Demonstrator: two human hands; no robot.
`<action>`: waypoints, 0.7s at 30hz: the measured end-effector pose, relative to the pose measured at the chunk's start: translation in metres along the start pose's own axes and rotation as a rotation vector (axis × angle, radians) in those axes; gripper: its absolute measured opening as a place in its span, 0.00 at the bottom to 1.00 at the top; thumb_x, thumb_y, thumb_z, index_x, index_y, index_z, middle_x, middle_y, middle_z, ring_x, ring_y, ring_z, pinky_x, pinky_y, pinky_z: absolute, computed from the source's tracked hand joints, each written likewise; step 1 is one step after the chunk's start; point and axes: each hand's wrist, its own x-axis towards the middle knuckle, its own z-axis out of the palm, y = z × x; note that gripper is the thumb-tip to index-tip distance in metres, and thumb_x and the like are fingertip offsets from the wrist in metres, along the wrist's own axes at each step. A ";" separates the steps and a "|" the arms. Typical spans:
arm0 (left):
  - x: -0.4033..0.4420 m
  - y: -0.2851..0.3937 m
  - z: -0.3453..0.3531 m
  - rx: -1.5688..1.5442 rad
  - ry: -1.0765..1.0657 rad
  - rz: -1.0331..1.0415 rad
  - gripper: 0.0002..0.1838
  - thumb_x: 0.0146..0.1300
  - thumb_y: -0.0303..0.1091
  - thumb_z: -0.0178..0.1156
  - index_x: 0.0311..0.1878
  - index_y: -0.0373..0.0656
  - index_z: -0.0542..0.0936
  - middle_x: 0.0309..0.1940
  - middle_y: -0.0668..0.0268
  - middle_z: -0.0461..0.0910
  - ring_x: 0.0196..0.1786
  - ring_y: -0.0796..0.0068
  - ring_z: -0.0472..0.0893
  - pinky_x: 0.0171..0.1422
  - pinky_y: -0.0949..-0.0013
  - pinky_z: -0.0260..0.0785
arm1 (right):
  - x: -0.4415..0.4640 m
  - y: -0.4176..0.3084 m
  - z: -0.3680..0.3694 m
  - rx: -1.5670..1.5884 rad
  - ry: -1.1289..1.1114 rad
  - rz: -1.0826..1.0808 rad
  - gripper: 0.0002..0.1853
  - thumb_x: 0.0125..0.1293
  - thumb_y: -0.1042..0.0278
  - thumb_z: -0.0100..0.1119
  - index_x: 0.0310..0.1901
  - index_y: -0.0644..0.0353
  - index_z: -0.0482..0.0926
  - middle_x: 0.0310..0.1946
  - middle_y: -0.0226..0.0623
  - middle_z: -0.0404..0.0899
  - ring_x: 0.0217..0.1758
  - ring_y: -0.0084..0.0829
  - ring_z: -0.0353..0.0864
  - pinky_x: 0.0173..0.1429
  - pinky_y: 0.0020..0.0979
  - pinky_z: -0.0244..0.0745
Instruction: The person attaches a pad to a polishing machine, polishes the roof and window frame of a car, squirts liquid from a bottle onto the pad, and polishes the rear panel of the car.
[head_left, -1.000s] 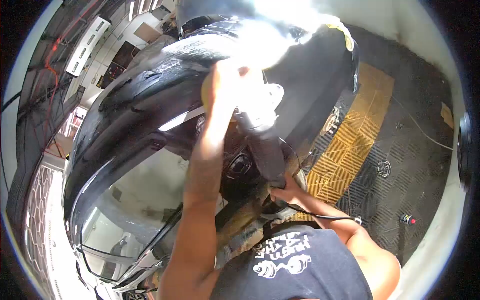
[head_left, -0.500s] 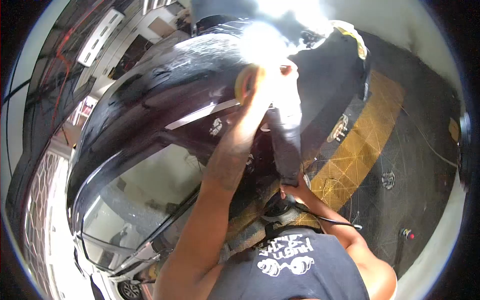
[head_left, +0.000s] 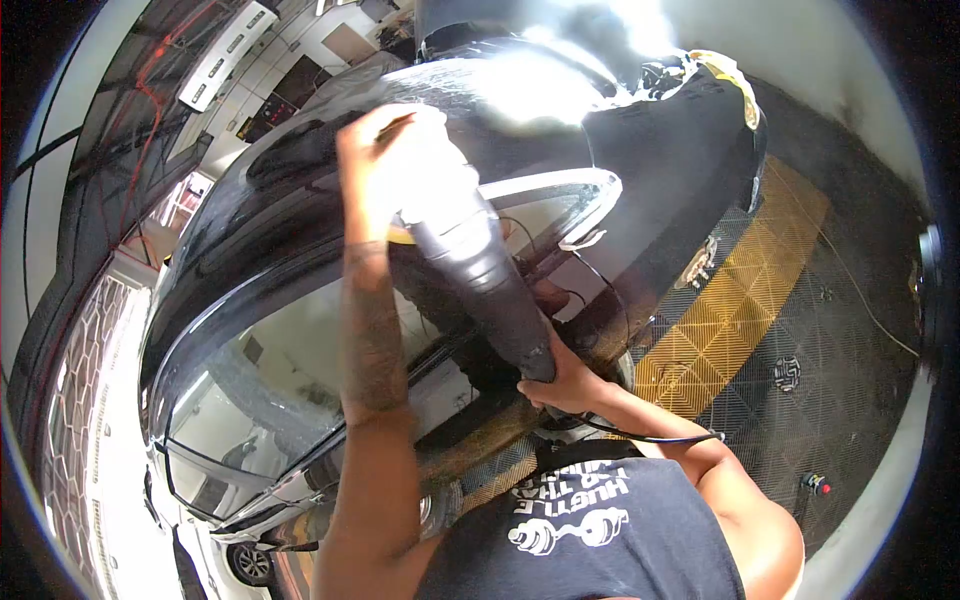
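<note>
A black polisher [head_left: 478, 275] lies across the black car [head_left: 270, 230], its front end over the roof edge above the side windows. My left hand [head_left: 372, 160] grips the front end, partly washed out by glare. My right hand [head_left: 562, 378] wraps around the rear of the polisher's body near my chest. A sliver of yellow pad [head_left: 401, 236] shows under the polisher's head; I cannot tell whether it touches the paint. A black cord [head_left: 655, 437] runs from the rear end over my right forearm.
Side glass [head_left: 290, 360] lies below my left arm. Yellow floor tiles [head_left: 735, 300] and dark grid tiles run along the right. A small red-topped item [head_left: 820, 487] stands on the floor. Another car's wheel [head_left: 250, 563] shows at lower left. Bright light glares off the roof.
Both hands have swung the polisher's front end to the left along the roof, uncovering the rear side window. My right hand has shifted slightly left and down. The view has moved a little.
</note>
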 end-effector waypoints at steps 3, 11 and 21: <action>0.002 -0.006 -0.006 -0.046 0.060 -0.041 0.08 0.61 0.24 0.64 0.43 0.31 0.86 0.34 0.61 0.87 0.37 0.76 0.85 0.46 0.73 0.78 | -0.005 -0.014 -0.002 0.000 -0.055 -0.003 0.57 0.63 0.78 0.63 0.82 0.47 0.30 0.56 0.43 0.74 0.29 0.24 0.75 0.32 0.31 0.77; 0.023 -0.048 0.106 0.196 0.141 0.044 0.20 0.58 0.38 0.69 0.50 0.36 0.83 0.40 0.58 0.87 0.43 0.67 0.85 0.52 0.66 0.77 | -0.048 -0.003 -0.074 0.093 0.128 0.102 0.56 0.62 0.81 0.64 0.81 0.49 0.33 0.53 0.43 0.76 0.30 0.27 0.80 0.30 0.33 0.80; 0.093 -0.068 0.143 -0.184 -0.048 -0.141 0.11 0.59 0.35 0.68 0.42 0.39 0.86 0.33 0.62 0.87 0.37 0.72 0.85 0.43 0.65 0.79 | -0.074 -0.158 -0.126 0.093 0.448 0.441 0.30 0.55 0.80 0.66 0.60 0.60 0.67 0.26 0.41 0.77 0.21 0.34 0.80 0.23 0.36 0.78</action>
